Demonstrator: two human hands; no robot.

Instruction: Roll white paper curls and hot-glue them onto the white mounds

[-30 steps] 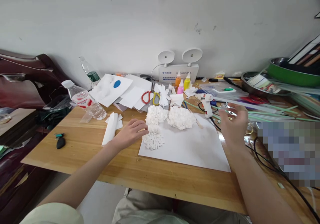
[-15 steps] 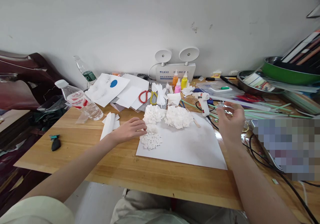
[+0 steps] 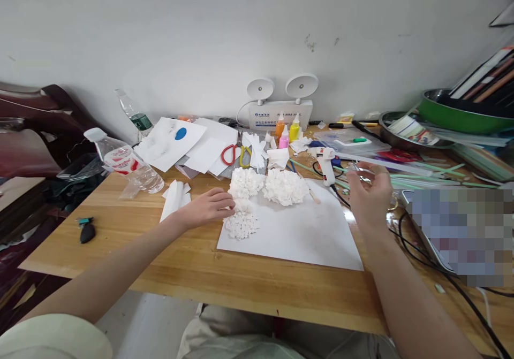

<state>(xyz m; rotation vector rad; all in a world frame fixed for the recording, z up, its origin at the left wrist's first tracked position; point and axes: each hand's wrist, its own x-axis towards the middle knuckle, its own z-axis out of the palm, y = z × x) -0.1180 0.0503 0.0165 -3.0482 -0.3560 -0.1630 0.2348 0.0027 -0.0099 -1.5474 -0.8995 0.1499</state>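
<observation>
My left hand (image 3: 206, 208) rests palm down with loosely bent fingers. Its fingertips meet the left edge of the lower cluster of white ruffled paper (image 3: 242, 222); the thumb is hidden. Two thicker clusters, an upper left ruffled paper clump (image 3: 246, 182) and a larger ruffled paper clump (image 3: 286, 187), lie beside it on a flat white sheet (image 3: 305, 236). Right of the sheet, my right hand (image 3: 370, 188) is raised with thumb and fingers curled together around something small and shiny that I cannot make out. Left of that hand is a white glue gun (image 3: 327, 166) with a black cord.
Red-and-yellow-handled scissors (image 3: 236, 154), paint bottles (image 3: 284, 137) and paper sheets (image 3: 172, 142) stand or lie behind. A water bottle (image 3: 126, 161) tilts at left, near black keys (image 3: 87, 231). Green sticks (image 3: 437, 176), a green bowl (image 3: 469, 113) and black cables (image 3: 417, 257) crowd the right.
The view has shifted very slightly, moving everything a little to the left in the picture. Both hands keep nearly the same place and pose.
</observation>
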